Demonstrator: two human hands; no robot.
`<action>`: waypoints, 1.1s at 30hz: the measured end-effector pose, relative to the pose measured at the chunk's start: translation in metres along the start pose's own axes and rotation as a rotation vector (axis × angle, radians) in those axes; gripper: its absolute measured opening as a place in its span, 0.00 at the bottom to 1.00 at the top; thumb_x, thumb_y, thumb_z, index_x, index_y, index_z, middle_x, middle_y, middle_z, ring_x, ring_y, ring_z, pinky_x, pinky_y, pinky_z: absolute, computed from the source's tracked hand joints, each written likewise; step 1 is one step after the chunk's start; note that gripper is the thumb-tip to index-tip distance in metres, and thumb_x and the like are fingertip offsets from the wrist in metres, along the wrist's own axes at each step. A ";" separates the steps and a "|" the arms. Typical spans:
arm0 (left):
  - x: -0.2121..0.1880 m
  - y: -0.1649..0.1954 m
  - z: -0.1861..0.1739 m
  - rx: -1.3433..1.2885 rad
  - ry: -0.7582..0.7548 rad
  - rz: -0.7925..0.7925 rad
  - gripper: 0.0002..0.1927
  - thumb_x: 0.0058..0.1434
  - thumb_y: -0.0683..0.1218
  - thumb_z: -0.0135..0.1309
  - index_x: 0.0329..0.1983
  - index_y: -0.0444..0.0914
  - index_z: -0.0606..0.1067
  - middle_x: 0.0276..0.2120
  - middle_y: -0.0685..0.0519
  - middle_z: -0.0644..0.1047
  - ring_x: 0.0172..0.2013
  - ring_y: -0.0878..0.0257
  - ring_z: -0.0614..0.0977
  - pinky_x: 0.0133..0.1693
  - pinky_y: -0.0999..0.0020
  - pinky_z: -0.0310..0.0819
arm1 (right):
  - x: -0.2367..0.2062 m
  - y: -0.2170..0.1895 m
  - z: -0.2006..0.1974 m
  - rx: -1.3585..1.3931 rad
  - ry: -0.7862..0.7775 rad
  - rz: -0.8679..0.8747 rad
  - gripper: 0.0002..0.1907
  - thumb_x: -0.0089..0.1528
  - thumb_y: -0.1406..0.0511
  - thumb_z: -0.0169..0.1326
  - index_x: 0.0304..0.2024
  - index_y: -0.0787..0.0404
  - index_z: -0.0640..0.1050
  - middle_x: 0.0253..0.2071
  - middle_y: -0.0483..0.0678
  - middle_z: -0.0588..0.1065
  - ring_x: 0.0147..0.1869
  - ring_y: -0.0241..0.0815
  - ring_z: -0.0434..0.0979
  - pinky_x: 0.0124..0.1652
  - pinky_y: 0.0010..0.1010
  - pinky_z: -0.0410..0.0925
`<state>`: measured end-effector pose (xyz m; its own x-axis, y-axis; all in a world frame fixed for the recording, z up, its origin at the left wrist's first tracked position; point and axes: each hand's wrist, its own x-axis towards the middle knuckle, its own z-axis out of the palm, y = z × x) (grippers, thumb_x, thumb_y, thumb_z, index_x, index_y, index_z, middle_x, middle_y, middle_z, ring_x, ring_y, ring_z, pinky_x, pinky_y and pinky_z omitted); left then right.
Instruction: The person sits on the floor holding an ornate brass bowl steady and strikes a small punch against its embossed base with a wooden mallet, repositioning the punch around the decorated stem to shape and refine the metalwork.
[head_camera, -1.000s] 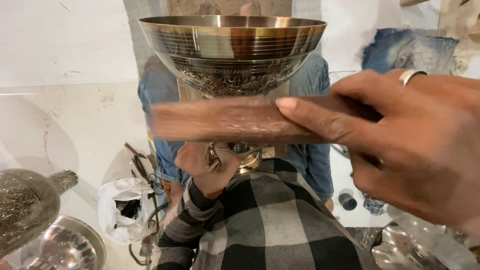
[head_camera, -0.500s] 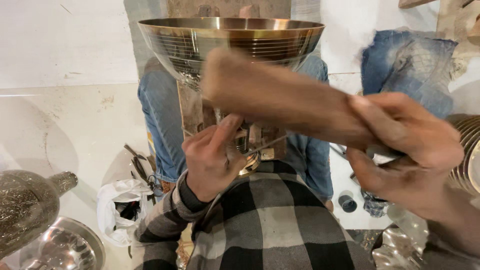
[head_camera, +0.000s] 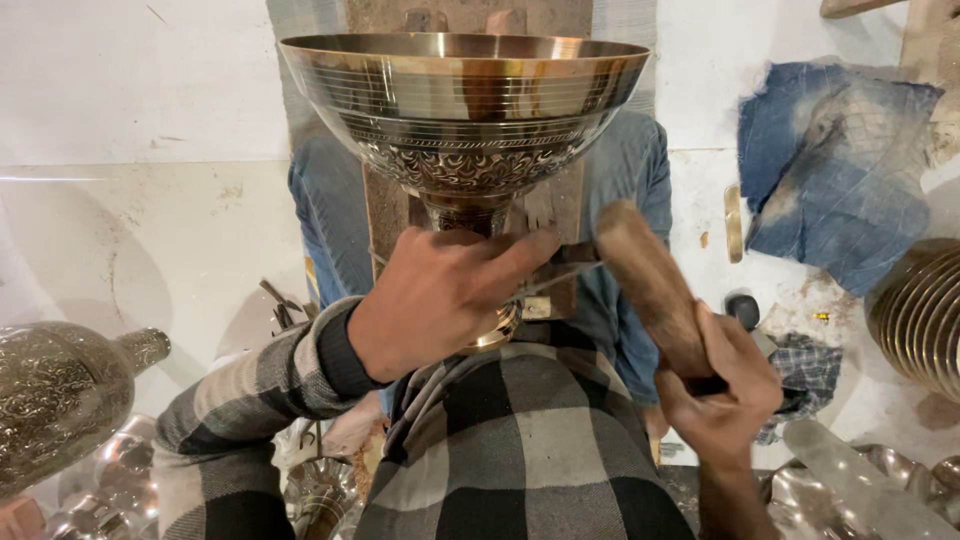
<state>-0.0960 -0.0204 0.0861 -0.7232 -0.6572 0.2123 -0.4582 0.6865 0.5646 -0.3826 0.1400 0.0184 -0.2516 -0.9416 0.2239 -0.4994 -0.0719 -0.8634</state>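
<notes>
The left hand (head_camera: 440, 295) is wrapped around the stem of a big engraved brass goblet (head_camera: 465, 110), whose bowl stands just above the knuckles, and its fingers seem to pinch a thin metal tool (head_camera: 560, 268) too. To its right, the right hand (head_camera: 720, 395) grips a wooden mallet (head_camera: 650, 280) in a closed fist, the head tilted up toward the tool.
</notes>
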 end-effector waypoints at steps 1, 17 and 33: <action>0.001 -0.003 0.000 -0.001 -0.026 0.028 0.27 0.59 0.40 0.53 0.64 0.35 0.72 0.26 0.53 0.78 0.17 0.64 0.72 0.17 0.65 0.63 | -0.007 0.001 0.004 -0.073 0.059 -0.094 0.31 0.52 0.76 0.61 0.60 0.74 0.73 0.43 0.51 0.77 0.40 0.37 0.77 0.40 0.25 0.71; -0.010 -0.015 -0.015 -0.071 0.079 -0.033 0.34 0.48 0.33 0.53 0.62 0.39 0.73 0.37 0.49 0.83 0.29 0.57 0.83 0.29 0.62 0.76 | -0.049 -0.002 0.057 0.106 0.063 0.235 0.34 0.57 0.75 0.63 0.66 0.76 0.70 0.52 0.55 0.78 0.52 0.41 0.78 0.53 0.27 0.72; -0.029 -0.021 -0.015 -0.169 0.158 -0.090 0.36 0.43 0.37 0.54 0.61 0.35 0.73 0.32 0.47 0.82 0.23 0.54 0.78 0.25 0.59 0.73 | 0.106 -0.066 0.002 -0.159 -0.316 -0.246 0.34 0.49 0.76 0.58 0.61 0.68 0.76 0.43 0.60 0.77 0.37 0.40 0.77 0.36 0.29 0.73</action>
<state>-0.0580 -0.0205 0.0797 -0.5871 -0.7633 0.2695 -0.4146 0.5695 0.7098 -0.3750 0.0448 0.0982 0.1444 -0.9591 0.2436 -0.6408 -0.2782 -0.7155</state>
